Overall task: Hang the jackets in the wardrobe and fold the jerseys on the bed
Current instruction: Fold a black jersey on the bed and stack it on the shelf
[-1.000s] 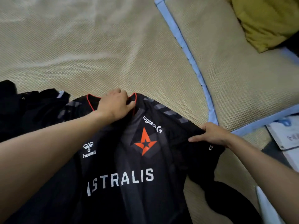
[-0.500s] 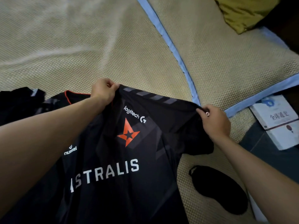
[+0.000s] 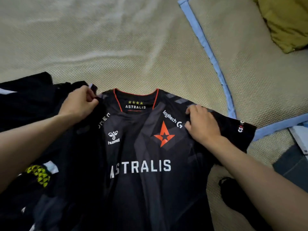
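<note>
Far left, a heap of dark clothes [image 3: 25, 104] sits on the bed, w/ another dark piece showing yellow-green print [image 3: 39, 174] lower down, partly under the person's left forearm. Can't tell if those are jackets or more jerseys.

Left hand [image 3: 78, 102] is at the jersey's left shoulder, fingers curled in and pinching the fabric just beside the collar. That shoulder is bunched up and overlaps the heap.

Centre: the black jersey [image 3: 141, 165] lies front-up on the woven bed mat [image 3: 116, 47], collar away from the person, lettering readable, body mostly flat.

Right hand [image 3: 202, 124] rests on the other shoulder near the sponsor print, fingers bent, tips pressing into the cloth; thumb side looks tucked at the fabric, but whether it really grips or just pins, I can't tell. The right sleeve is spread out toward the blue mat edge [image 3: 208, 47].

Right of that: a small black item [image 3: 233, 194] on the mat by the forearm, a yellow-green cushion [image 3: 286, 22] at far top, papers [image 3: 300, 137] at the edge.

Risks, imo: left sleeve snags on the heap, so the fold drags other clothes along. Uneven pull from the two hands would skew the body and leave creases.
</note>
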Tool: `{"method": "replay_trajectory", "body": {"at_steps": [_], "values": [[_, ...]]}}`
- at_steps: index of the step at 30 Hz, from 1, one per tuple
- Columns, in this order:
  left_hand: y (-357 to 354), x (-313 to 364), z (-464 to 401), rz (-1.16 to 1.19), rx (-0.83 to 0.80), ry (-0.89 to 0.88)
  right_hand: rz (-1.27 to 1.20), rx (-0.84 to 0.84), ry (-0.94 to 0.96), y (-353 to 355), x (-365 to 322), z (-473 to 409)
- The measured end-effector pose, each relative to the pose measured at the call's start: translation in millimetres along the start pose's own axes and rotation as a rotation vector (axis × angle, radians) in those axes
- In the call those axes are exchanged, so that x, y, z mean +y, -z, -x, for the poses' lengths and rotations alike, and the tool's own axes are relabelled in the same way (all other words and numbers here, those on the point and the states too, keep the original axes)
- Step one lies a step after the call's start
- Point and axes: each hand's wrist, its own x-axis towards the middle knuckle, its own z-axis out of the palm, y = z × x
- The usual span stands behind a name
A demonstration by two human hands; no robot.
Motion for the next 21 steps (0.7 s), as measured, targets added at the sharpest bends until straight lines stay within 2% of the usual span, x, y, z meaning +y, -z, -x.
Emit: {"method": "replay_trajectory", "body": {"at_steps": [5,8,11,13,16,19,21], "values": [[24,-68,32,-0.15,-0.291,0.12,-0.497,-0.265,0.099,-11,-126,-5],[21,-88,49,-0.163,-0.423,0.104,-0.751,-0.38,0.011,-26,-192,-3],[14,-96,60,-0.06,-0.538,0.026,-0.978,-0.562,-0.134,-39,-246,-1],[14,-100,66,0.152,-0.498,0.028,-0.997,-0.653,-0.19,-45,-272,0],[21,-107,64,0.458,-0.241,0.19,-0.799,-0.581,-0.157,-47,-288,2],[40,-124,54,0.394,0.034,0.324,-0.688,-0.557,-0.144,-41,-294,7],[52,-138,48,0.388,0.047,0.35,-0.769,-0.652,-0.11,-37,-301,12]]}}
